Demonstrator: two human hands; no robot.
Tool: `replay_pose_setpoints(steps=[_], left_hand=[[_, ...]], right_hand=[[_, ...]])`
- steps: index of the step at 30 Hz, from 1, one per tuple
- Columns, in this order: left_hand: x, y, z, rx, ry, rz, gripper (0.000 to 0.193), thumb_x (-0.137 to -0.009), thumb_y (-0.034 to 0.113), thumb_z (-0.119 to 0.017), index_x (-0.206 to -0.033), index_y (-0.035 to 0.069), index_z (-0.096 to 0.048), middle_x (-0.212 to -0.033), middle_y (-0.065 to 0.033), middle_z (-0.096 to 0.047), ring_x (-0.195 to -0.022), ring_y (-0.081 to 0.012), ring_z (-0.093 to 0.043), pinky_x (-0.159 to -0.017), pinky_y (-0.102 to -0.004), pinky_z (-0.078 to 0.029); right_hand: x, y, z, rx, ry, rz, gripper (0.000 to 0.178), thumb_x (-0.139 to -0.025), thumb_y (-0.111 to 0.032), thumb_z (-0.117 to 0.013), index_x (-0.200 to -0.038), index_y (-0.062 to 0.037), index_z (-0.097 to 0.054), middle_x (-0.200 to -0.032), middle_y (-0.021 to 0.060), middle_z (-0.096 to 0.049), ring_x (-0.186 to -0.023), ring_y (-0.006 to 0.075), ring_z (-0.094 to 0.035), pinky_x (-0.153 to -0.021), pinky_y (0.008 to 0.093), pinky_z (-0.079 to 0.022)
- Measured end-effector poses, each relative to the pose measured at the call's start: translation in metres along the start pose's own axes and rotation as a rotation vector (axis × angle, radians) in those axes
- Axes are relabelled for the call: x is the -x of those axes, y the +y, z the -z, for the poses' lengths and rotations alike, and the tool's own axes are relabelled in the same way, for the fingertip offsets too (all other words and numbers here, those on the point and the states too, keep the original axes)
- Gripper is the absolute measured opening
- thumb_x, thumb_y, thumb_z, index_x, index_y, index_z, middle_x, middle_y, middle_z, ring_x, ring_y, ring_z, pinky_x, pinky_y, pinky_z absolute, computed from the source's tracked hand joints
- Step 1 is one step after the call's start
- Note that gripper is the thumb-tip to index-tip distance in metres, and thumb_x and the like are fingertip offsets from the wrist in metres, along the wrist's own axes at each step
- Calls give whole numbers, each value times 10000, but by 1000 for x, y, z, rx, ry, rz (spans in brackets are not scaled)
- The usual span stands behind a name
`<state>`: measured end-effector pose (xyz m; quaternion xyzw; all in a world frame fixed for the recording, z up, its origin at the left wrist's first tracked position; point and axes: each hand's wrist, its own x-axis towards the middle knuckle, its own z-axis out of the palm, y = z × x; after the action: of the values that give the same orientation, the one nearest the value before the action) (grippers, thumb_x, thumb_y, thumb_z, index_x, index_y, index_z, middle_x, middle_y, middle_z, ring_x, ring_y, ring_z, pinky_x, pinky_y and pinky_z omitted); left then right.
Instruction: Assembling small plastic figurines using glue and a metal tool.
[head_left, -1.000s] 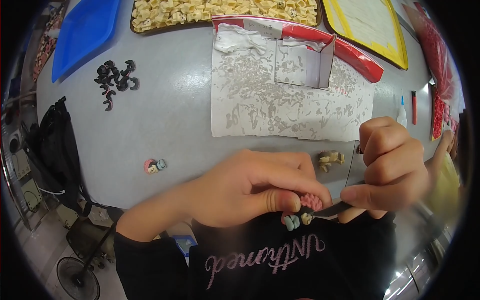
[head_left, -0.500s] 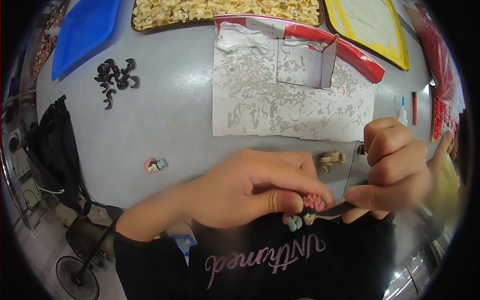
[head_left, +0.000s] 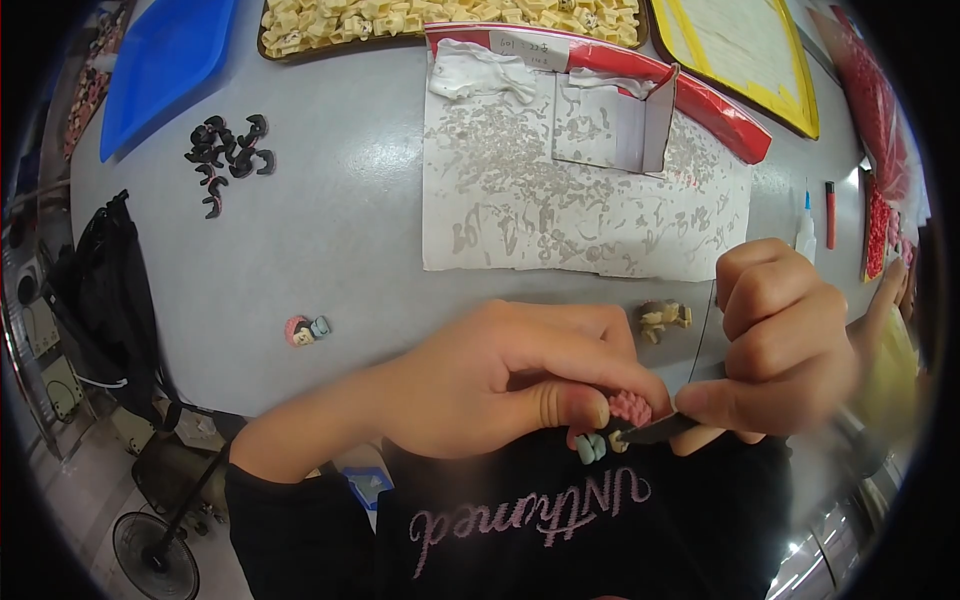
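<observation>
In front of my chest, my left hand (head_left: 520, 375) pinches a small figurine (head_left: 628, 406) between thumb and fingers. The figurine has bumpy pink hair, a pale face and a light blue part below. My right hand (head_left: 780, 350) is closed around a thin, dark, blade-like tool (head_left: 652, 430), whose tip touches or nearly touches the pale face; the rest of it is hidden in the fist. A similar pink and blue figurine (head_left: 306, 330) lies on the table to the left. Just beyond my hands sit cream pieces with a darker part (head_left: 663, 318).
Black curved pieces (head_left: 228, 150) are heaped at the left, near a blue tray (head_left: 165, 70). A stained white sheet (head_left: 500, 220) bears an open box (head_left: 610, 125). Beyond are a tray of cream pieces (head_left: 450, 20) and a yellow-edged tray (head_left: 740, 60). A blue-tipped bottle (head_left: 806, 232) stands right.
My right hand has shifted slightly left and toward the figurine, and the tool's dark blade now lies against or close to the pale face. My left hand keeps its hold almost unmoved.
</observation>
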<state>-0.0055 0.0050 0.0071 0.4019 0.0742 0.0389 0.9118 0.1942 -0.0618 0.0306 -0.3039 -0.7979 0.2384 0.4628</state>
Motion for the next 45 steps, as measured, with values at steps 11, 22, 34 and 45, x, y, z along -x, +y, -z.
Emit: replay_pose_setpoints(steps=[11, 22, 34, 45], left_hand=[[0, 2, -2, 36, 6, 17, 335, -828, 258, -558, -898, -64, -615, -752, -68, -502, -663, -128, -461, -588, -238, -369], [-1, 3, -3, -5, 32, -9, 335, -828, 264, -557, -895, -58, -620, -744, -66, -502, -658, -128, -461, -580, -237, -366], [-3, 9, -6, -86, 83, -12, 351, -821, 306, -555, -859, -31, -643, -724, -50, -505, -641, -130, -456, -572, -239, -367], [1, 4, 0, -128, 115, -25, 381, -814, 336, -554, -866, -32, -640, -734, -57, -505, -657, -139, -454, -586, -239, -360]], right_hand=[[-1, -2, 9, -13, -45, -3, 220, -737, -287, -687, -721, -85, -600, -519, -33, -388, -503, 106, -341, -403, 223, -247], [-1, -12, 6, 48, -10, -112, 244, -697, -293, -718, -711, -86, -588, -517, -24, -375, -496, 116, -345, -407, 240, -262], [3, -20, 7, 53, 44, -337, 341, -608, -365, -764, -640, -103, -548, -434, -20, -337, -398, 127, -346, -411, 277, -292], [2, -9, -5, 98, 80, -189, 355, -610, -386, -755, -643, -94, -556, -409, -18, -305, -367, 134, -300, -402, 278, -274]])
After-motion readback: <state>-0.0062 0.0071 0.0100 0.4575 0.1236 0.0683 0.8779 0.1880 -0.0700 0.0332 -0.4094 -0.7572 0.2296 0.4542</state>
